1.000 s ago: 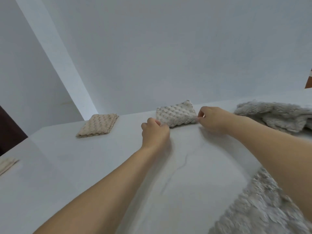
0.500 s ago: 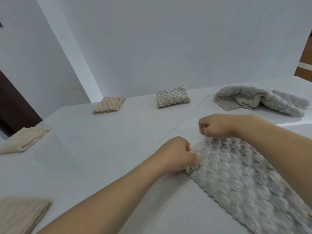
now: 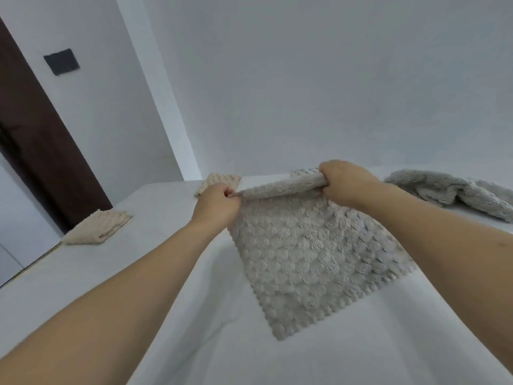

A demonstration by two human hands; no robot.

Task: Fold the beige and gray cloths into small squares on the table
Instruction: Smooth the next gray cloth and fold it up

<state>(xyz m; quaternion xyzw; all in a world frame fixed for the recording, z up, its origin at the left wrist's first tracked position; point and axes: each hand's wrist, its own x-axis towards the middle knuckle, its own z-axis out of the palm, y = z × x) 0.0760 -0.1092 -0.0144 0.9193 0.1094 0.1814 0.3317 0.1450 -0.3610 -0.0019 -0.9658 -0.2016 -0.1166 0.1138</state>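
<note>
A gray bubble-textured cloth hangs spread out above the white table, held up by its top edge. My left hand pinches the top left corner and my right hand grips the top right corner. The top edge is rolled between the two hands. A folded gray square peeks out behind my right hand at the back of the table. A folded beige square lies behind my left hand, partly hidden. Another folded beige cloth lies at the table's left edge.
A crumpled pile of gray cloths lies at the back right of the table. White walls stand behind the table. A dark brown door frame and a dark wall plate are on the left.
Both hands took hold of the flat gray cloth's far corners and have lifted it off the table, so it now hangs spread between them. The view has tilted upward.
</note>
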